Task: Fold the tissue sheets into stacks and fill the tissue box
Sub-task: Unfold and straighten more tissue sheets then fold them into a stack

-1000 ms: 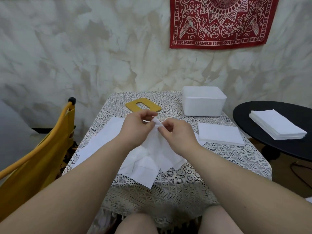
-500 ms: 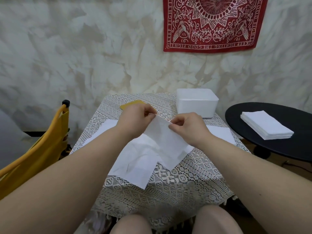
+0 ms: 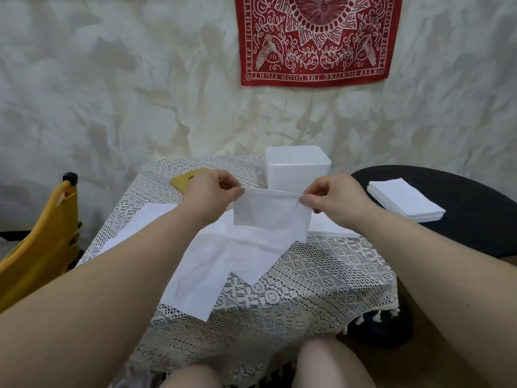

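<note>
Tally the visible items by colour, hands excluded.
White: 5 – held tissue sheet, loose sheets, folded stack on the lace table, stack on the black table, tissue box
Yellow: 2 – box lid, chair
Red: 1 – bandana
Black: 1 – round table
Total: 9

Single head-worn view, wide-angle, aimed forward and slightly down from a seated position. Close over the near edge of the lace-covered desk [image 3: 321,278], with both forearms reaching in from the bottom corners and knees at the lower frame edge. Left hand [image 3: 211,196] and right hand [image 3: 334,200] near centre, just in front of the white tissue box [image 3: 296,168]. Facing a pale mottled wall, red patterned cloth [image 3: 316,37] cut off at the top. Yellow chair [image 3: 39,242] at far left, black round table [image 3: 461,208] at right. Straight lines bowed toward the borders.
</note>
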`<state>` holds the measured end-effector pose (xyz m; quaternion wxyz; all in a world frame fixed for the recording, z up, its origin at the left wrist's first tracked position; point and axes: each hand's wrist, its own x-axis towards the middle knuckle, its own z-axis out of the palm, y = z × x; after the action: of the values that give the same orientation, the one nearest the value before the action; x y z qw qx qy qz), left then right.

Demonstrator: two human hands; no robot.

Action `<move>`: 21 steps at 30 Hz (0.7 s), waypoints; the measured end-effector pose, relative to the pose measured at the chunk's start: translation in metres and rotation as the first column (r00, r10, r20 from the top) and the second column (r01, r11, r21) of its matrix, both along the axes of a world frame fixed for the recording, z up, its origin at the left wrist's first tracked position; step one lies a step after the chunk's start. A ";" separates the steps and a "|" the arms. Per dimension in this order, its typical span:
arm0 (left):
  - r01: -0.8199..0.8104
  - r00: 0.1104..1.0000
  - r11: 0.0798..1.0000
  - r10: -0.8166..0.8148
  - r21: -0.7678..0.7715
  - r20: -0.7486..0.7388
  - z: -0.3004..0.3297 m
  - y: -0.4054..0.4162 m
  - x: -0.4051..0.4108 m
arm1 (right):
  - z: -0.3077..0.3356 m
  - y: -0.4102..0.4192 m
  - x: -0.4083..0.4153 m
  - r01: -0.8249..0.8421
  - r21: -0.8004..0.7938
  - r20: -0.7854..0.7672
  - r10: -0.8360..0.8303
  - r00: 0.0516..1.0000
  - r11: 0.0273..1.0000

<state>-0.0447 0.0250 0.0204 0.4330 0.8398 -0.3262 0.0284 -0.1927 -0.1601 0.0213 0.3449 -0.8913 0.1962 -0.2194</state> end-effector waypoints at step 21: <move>0.043 0.983 0.984 -0.073 0.174 0.170 -0.083 -0.107 -0.037 | -0.077 -0.078 -0.027 0.313 -0.192 0.010 -0.317 0.948 0.930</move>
<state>-0.0822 -0.0821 -0.0630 0.3301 0.8579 -0.3888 0.0616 -0.2196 -0.2385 -0.0553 0.2160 -0.8796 0.3181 -0.2800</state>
